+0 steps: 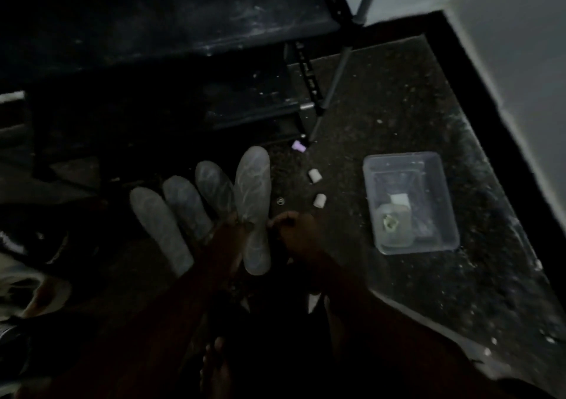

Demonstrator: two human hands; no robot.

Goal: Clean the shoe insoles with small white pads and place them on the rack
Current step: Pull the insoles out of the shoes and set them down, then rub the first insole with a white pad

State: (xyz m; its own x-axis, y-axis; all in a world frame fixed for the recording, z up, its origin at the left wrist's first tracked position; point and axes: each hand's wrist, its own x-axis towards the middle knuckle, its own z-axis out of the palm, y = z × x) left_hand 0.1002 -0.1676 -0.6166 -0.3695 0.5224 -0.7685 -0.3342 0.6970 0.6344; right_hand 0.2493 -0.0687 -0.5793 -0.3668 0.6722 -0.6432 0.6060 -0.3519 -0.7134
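Note:
Several grey insoles lie side by side on the dark floor; the rightmost insole [254, 202] is the largest and palest. My left hand [228, 230] rests on its left edge at the middle and seems to hold it. My right hand [294, 230] is just right of that insole with its fingers curled; the dim light hides whether a pad is in it. Two small white pads [315, 175] [319, 200] lie on the floor to the right of the insoles. The black rack [171, 31] stands behind them, its shelves dark.
A clear plastic tub [409, 202] with a few small items sits on the speckled floor at the right. A small purple object [297, 146] lies by the rack's foot. A grey pole [333, 83] leans near the white wall. My bare foot [214, 368] is below.

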